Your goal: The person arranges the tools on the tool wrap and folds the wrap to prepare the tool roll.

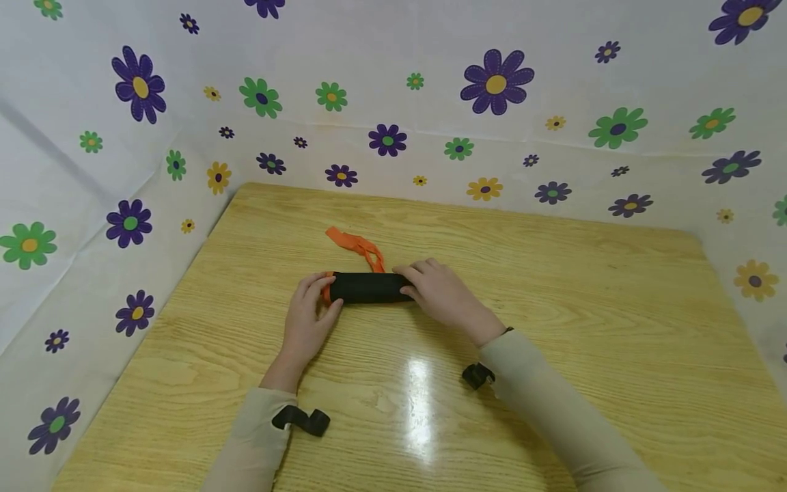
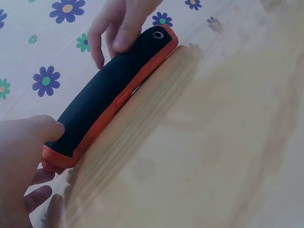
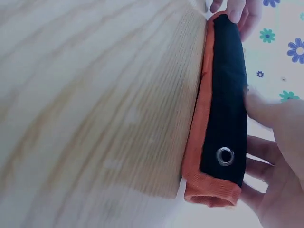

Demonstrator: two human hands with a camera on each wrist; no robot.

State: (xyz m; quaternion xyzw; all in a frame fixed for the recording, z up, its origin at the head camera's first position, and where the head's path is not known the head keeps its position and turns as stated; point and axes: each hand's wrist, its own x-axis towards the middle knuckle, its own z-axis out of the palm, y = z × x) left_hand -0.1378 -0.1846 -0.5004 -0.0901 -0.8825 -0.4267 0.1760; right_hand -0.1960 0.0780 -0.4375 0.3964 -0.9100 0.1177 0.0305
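Note:
A rolled-up black cloth [image 1: 369, 288] with orange edging lies across the table in the head view. At its left end my left hand [image 1: 307, 320] grips it between thumb and fingers. My right hand [image 1: 441, 294] holds the opposite end, thumb on the near side and fingers over the far side. An orange strap [image 1: 353, 242] trails from behind the roll onto the wood. The right wrist view shows a metal eyelet [image 3: 225, 156] near one corner and the roll's orange-trimmed open end. Whatever is inside the roll, if anything, is hidden.
The wooden table [image 1: 553, 342] extends on all sides of the roll. White sheeting [image 1: 430, 34] printed with flowers stands behind it and along the left and right. Black bands [image 1: 301, 418] are fastened round both forearms over light sleeves.

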